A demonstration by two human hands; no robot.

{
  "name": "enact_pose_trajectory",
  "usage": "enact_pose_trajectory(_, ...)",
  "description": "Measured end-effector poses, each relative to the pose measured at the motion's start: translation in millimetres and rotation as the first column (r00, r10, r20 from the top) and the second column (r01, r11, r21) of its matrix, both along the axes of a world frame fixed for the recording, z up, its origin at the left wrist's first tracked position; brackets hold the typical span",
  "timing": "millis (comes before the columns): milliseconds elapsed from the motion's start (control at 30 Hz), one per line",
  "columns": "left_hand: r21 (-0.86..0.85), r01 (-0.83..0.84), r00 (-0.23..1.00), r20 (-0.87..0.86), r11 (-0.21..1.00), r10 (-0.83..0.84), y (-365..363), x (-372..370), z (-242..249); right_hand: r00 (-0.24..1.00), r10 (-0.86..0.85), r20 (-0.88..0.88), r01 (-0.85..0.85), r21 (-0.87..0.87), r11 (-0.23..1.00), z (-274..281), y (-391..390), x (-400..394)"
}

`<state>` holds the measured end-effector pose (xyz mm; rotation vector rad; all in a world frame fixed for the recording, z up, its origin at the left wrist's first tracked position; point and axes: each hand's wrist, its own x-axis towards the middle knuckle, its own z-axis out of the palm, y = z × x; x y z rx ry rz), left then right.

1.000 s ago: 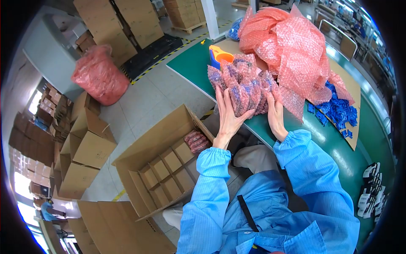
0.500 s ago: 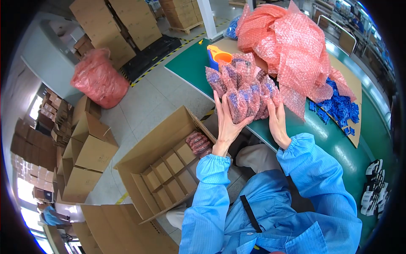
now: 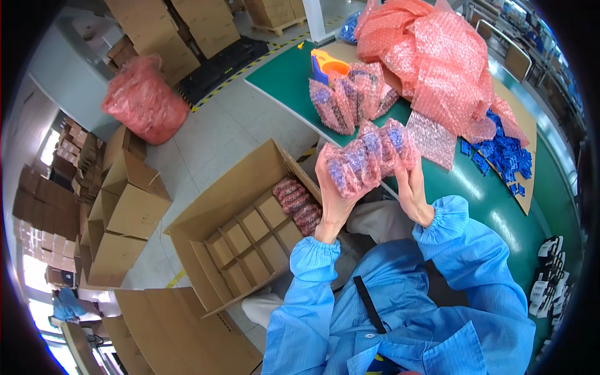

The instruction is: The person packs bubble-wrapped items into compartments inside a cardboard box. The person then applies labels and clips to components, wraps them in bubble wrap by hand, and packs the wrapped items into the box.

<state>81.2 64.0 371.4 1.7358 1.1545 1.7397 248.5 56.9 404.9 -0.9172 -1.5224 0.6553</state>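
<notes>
A row of several pink bubble-wrapped packets (image 3: 362,159), bluish inside, is squeezed between my two hands above the table's near edge. My left hand (image 3: 336,203) presses the row's left end, and my right hand (image 3: 414,195) closes on its right end. Just behind them, more wrapped packets (image 3: 340,103) stand in a cluster on the green table (image 3: 281,84). Below and left, an open carton (image 3: 219,194) with cardboard dividers holds similar wrapped packets (image 3: 297,203) in its right-hand cells. What the wrap encloses is not clear.
A tape dispenser (image 3: 328,65), orange and blue, stands behind the cluster. Pink bubble wrap (image 3: 431,56) is heaped at the back, beside loose blue pieces (image 3: 506,153). Black-and-white items (image 3: 547,281) lie at the right. More cartons (image 3: 134,206) and a pink bag (image 3: 144,100) are on the floor.
My hands have drawn a row of wrapped packets away from the cluster, toward me and up off the table. The other packets stay behind on the table.
</notes>
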Motion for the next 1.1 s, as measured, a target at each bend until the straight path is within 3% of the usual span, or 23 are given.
enact_pose_trajectory(33,-0.036,0.044,0.990,0.133,0.998,-0.039,-6.1,-0.8,0.7,0.999,0.024,0.035,-0.025,0.025,0.999,-2.6,-4.7,-0.2)
enact_pose_trajectory(67,0.019,0.025,0.997,0.077,1.000,-0.026,-16.3,-5.6,1.8,0.999,0.030,0.038,-0.031,0.014,0.999,-4.7,-9.7,-3.0)
enact_pose_trajectory(133,-0.044,0.108,0.967,0.238,0.993,-0.095,-28.9,-13.6,-3.3,0.995,0.086,0.052,-0.093,0.152,0.984,-4.1,-18.5,-14.8)
enact_pose_trajectory(167,-0.083,0.188,0.905,0.402,0.979,-0.140,-35.5,-17.2,-6.5,0.991,0.086,0.100,-0.103,0.186,0.977,-1.7,-21.5,-21.6)
enact_pose_trajectory(200,-0.044,0.000,0.990,0.138,0.999,0.006,-35.4,-29.1,-20.9,0.990,0.099,0.102,-0.116,0.173,0.978,2.4,-23.2,-31.9)
enact_pose_trajectory(233,0.035,-0.171,0.976,-0.131,0.985,0.174,-35.9,-43.3,-30.7,0.986,0.077,0.148,-0.100,0.154,0.983,5.5,-22.7,-44.9)
enact_pose_trajectory(267,0.060,-0.294,0.931,-0.206,0.954,0.300,-40.3,-53.3,-43.0,0.979,0.065,0.195,-0.090,0.127,0.988,7.2,-21.9,-60.8)
enact_pose_trajectory(300,0.019,-0.319,0.925,-0.212,0.948,0.315,-48.8,-63.2,-43.7,0.987,0.132,0.088,-0.140,0.080,0.987,9.0,-16.4,-81.2)
enact_pose_trajectory(333,-0.278,-0.222,0.970,0.038,0.935,0.241,-56.0,-72.7,-38.2,0.983,0.139,0.119,-0.146,0.046,0.988,3.2,-6.2,-99.9)
enact_pose_trajectory(367,-0.505,-0.050,0.921,0.310,0.862,0.235,-58.6,-82.4,-37.9,0.977,0.152,0.152,-0.157,0.022,0.987,-3.7,6.2,-120.3)
enact_pose_trajectory(433,-0.412,-0.266,0.822,0.375,0.871,0.429,-53.1,-101.0,-53.0,0.950,0.239,0.203,-0.216,-0.129,0.968,-14.8,27.1,-168.0)
enact_pose_trajectory(500,-0.453,-0.350,0.787,0.331,0.820,0.520,-47.6,-130.6,-81.0,0.883,0.276,0.379,-0.258,-0.098,0.961,-38.0,51.7,-219.3)
enact_pose_trajectory(567,-0.445,-0.316,0.720,0.463,0.838,0.517,-39.0,-159.0,-116.1,0.780,0.288,0.556,-0.245,-0.152,0.957,-64.1,70.5,-268.1)
enact_pose_trajectory(600,-0.433,-0.268,0.691,0.536,0.861,0.485,-32.6,-170.1,-139.4,0.769,0.311,0.558,-0.271,-0.156,0.950,-79.8,82.9,-288.8)
enact_pose_trajectory(667,-0.509,-0.150,0.598,0.636,0.847,0.488,-20.4,-184.4,-180.0,0.568,0.385,0.727,-0.259,-0.286,0.922,-119.2,106.4,-325.9)
enact_pose_trajectory(767,-0.508,0.108,0.280,0.840,0.855,0.464,9.2,-194.1,-260.1,0.388,0.396,0.832,-0.207,-0.340,0.917,-191.7,134.5,-364.8)
enact_pose_trajectory(800,-0.561,0.213,0.191,0.827,0.800,0.529,18.2,-195.8,-283.5,0.294,0.445,0.846,-0.147,-0.420,0.896,-206.7,142.9,-376.4)
enact_pose_trajectory(833,-0.594,0.325,0.104,0.796,0.736,0.596,24.3,-198.4,-292.7,0.289,0.463,0.838,-0.154,-0.436,0.887,-225.7,152.2,-383.9)
enact_pose_trajectory(900,-0.619,0.398,0.055,0.753,0.677,0.656,34.7,-194.6,-306.4,0.108,0.496,0.862,-0.152,-0.479,0.865,-263.9,165.6,-391.4)
enact_pose_trajectory(967,-0.560,0.421,-0.077,0.762,0.714,0.643,45.9,-189.9,-329.1,0.060,0.512,0.857,-0.159,-0.498,0.852,-292.4,171.4,-400.7)
enact_pose_trajectory(1067,-0.536,0.434,-0.051,0.788,0.724,0.614,39.1,-197.1,-353.1,-0.085,0.526,0.846,-0.194,-0.532,0.824,-319.8,163.8,-419.3)
enact_pose_trajectory(1100,-0.531,0.453,-0.036,0.792,0.717,0.609,36.4,-206.3,-340.9,-0.087,0.532,0.842,-0.191,-0.538,0.821,-330.4,161.7,-426.2)
